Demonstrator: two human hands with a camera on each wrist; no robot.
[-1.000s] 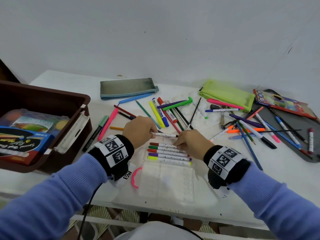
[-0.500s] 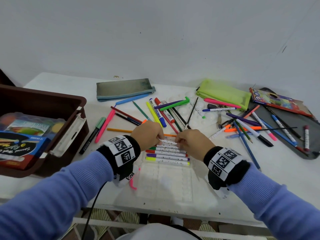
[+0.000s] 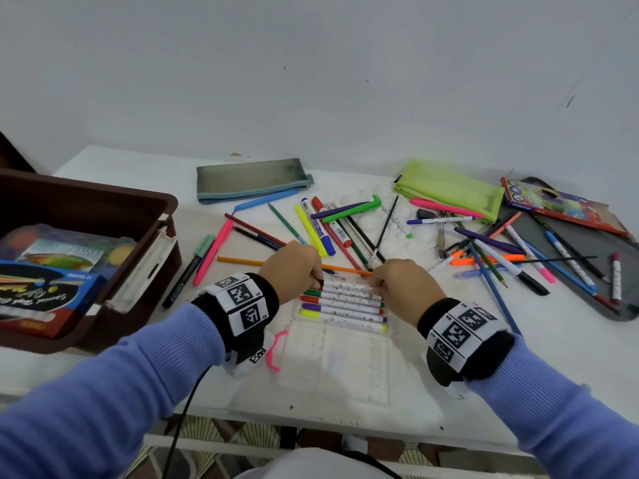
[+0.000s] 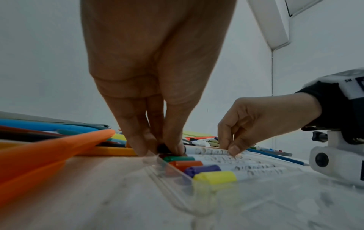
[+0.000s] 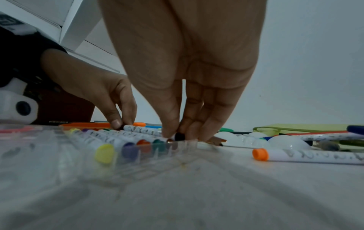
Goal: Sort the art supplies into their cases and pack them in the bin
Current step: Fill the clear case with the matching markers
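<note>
A clear plastic marker case lies open at the table's near edge, with several white-barrelled markers side by side in its far half. Both hands hold one black-capped white marker at the far end of that row. My left hand pinches its capped end. My right hand pinches the other end. The marker lies level, at the case's far slot. A brown bin stands at the left, with paint sets inside.
Loose pens, pencils and markers are scattered beyond the case. A grey pouch, a lime pouch, a coloured-pencil box and a dark tray lie along the back and right. An orange-capped marker lies right of the case.
Both hands have carried the black-capped marker down from just above the case to the far end of the marker row. The head view has tilted slightly.
</note>
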